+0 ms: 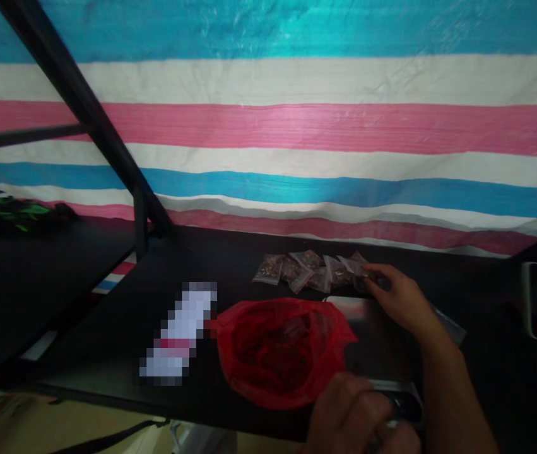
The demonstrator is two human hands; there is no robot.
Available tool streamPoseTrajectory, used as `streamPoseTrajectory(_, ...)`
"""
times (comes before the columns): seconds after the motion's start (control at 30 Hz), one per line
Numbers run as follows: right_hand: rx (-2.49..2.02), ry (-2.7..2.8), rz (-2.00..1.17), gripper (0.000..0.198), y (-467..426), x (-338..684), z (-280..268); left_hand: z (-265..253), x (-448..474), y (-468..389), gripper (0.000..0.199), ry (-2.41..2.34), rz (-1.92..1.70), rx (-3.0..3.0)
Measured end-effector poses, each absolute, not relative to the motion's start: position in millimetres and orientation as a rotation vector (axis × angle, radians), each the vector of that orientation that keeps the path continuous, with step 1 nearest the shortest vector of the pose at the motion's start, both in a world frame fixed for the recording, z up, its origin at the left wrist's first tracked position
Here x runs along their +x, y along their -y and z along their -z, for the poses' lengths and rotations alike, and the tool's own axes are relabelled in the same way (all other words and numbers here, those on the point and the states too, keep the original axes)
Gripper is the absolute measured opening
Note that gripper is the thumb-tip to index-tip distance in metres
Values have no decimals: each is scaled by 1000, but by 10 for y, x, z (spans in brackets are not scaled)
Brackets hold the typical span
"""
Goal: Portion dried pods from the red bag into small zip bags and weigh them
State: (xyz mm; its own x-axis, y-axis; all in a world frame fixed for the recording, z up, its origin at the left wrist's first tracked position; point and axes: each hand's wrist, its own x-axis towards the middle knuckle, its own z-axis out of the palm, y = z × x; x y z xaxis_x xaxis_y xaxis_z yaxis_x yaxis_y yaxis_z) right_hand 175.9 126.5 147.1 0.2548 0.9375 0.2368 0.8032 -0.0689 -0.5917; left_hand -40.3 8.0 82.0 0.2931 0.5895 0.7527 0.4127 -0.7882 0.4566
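Observation:
My right hand reaches in from the right, its fingers closed on a small clear zip bag at the right end of a row. Several similar zip bags with small brownish contents lie there, overlapping. My left hand is curled near the bottom edge; something shiny shows by its fingers, too blurred to name. Between the hands is a flat silver device, seemingly a scale, partly covered. An open red plastic bag leans over its left side, with dark, indistinct contents inside.
A blurred-out white sheet lies left on the black table. A flat clear bag sits behind my right wrist. At far right is a pale-rimmed tray or frame. A black metal post slants at left; a striped sheet hangs behind.

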Motion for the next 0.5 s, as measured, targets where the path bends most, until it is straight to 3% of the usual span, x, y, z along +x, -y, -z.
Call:
streamPoseTrajectory(0.03, -1900, 1566, -273, 33, -1261, 1751, -1468, -961, -441, -143, 25, -805, -1652, 2406)
streamPoseTrajectory(0.17, -1883, 1531, -262, 32, -1236, 1738, -1434, -1280, -625, -396, 35, -1028, -1503, 2255)
streamPoseTrajectory(0.5, -1872, 1541, -263, 39, -1151, 1731, -1476, -1242, -660, -666, 30, -1092, -1423, 2182)
